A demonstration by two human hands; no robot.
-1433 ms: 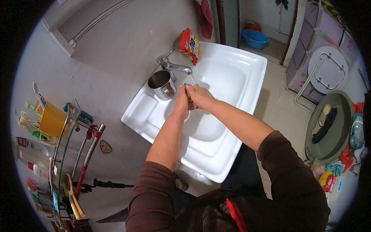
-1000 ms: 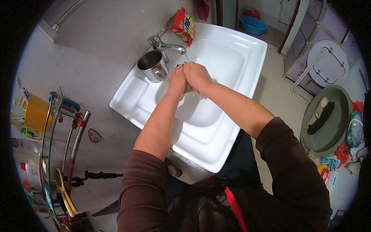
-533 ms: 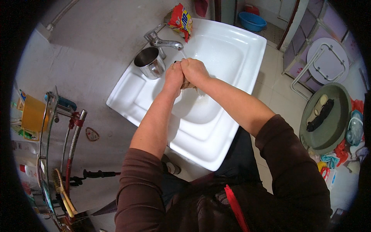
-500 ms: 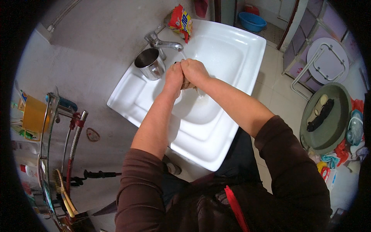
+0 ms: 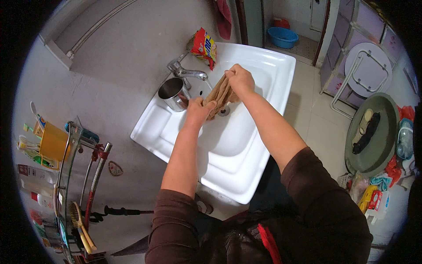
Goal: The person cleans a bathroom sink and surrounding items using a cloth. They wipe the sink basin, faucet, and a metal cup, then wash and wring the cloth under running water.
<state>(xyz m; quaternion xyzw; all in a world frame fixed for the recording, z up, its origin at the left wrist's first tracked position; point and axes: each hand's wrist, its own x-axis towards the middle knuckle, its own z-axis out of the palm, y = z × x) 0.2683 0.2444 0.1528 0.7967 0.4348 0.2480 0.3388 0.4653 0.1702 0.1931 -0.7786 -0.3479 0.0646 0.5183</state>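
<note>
Over the white washbasin (image 5: 228, 187) I hold a crumpled brown cloth (image 5: 219, 94) stretched between both hands; its exact kind is not clear. My left hand (image 5: 200, 112) pinches the lower left end, thumb on top. At the upper right end, my right hand (image 5: 241, 82) is closed around the fabric. A thin stream of water runs from the chrome faucet (image 5: 193, 74) down beside the cloth. Below the cloth the drain hole (image 5: 224, 111) shows. A steel mug (image 5: 175, 94) stands on the basin's ledge, left of the faucet.
A red and yellow packet (image 5: 205, 48) sits at the basin's back corner. On the left is a rack (image 5: 66, 176) with a yellow cup (image 5: 53, 140) and brushes. To the right, a grey-green tub (image 5: 380, 154) holds dark and beige rolled items; a folded stool (image 5: 367, 70) leans behind.
My hands were bunched together under the faucet around the cloth; now they are apart, with the cloth spread between them. My right hand has moved right, and the view has shifted slightly.
</note>
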